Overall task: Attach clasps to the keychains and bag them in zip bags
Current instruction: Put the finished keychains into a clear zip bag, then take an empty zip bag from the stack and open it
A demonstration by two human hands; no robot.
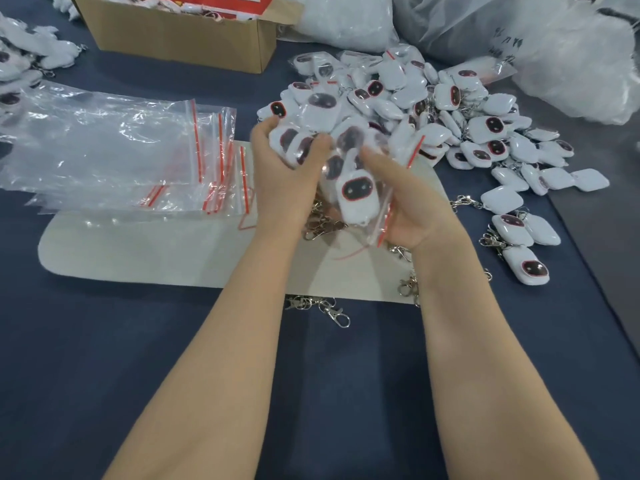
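Empty zip bags (121, 150) are fanned over the mat's (156, 251) left end, red strips facing right. Above mat centre, the left hand (287, 181) is curled round a handful of keychains (294, 140); too blurred to tell if they're bagged. The right hand (412, 206) is curled under a zip bag (377, 223) with a keychain (356, 195) inside, face up.

Looks like the bagging step. Tuck the chain and clasp fully in, then press the strip shut end to end before letting go.

Keychains are white rounded squares with a dark oval face, red rim and two pale dots. Loose clasps (334, 311) lie at the mat's near edge, and the big pile (467, 116) sits beyond its far-right corner.
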